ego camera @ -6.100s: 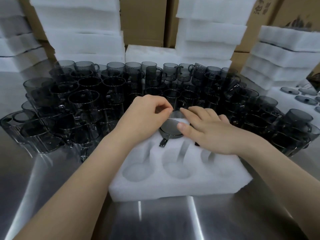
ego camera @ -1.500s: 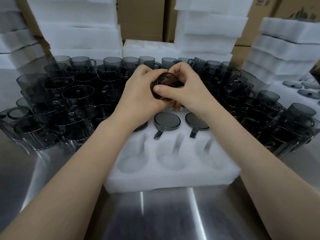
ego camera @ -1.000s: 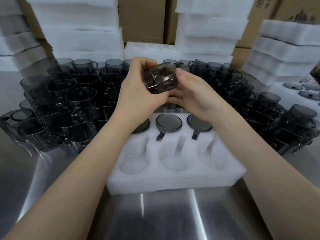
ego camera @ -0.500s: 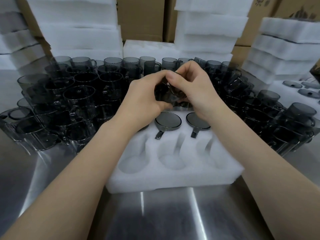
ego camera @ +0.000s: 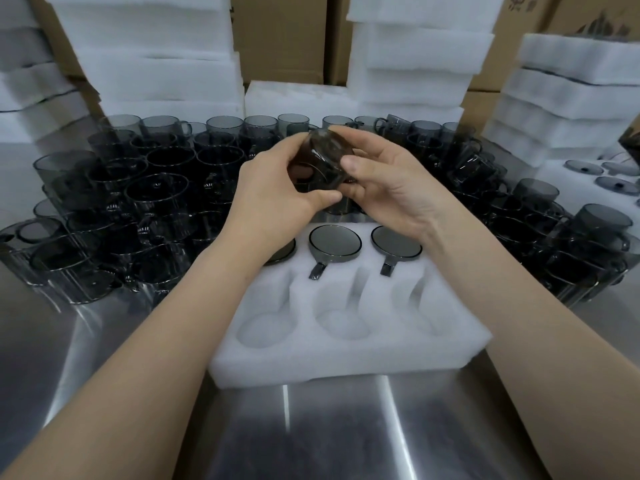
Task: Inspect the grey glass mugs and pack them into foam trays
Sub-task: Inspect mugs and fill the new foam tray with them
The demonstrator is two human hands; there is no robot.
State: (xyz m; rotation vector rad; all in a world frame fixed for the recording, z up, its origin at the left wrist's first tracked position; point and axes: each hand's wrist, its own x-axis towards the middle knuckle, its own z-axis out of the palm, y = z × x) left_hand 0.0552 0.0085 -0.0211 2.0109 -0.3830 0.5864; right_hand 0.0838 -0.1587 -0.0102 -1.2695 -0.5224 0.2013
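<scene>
Both hands hold one grey glass mug [ego camera: 322,161] tilted on its side above the far edge of the white foam tray [ego camera: 349,355]. My left hand [ego camera: 277,192] grips its left side and my right hand [ego camera: 384,188] cups its right side, thumb on the glass. The tray's far row holds three upside-down mugs: one in the middle pocket [ego camera: 335,240], one on the right [ego camera: 396,242], and one on the left [ego camera: 280,251] mostly hidden by my left wrist. The near row's three pockets hold nothing.
A dense crowd of loose grey mugs [ego camera: 138,202] covers the steel table [ego camera: 311,438] left, behind and right [ego camera: 588,237] of the tray. Stacks of foam trays [ego camera: 149,57] and cardboard boxes [ego camera: 280,32] stand behind. A filled tray [ego camera: 595,174] lies far right.
The hands have turned the mug between them, lifting and lowering it over the tray. Since six seconds ago two more upside-down mugs have appeared in the far row.
</scene>
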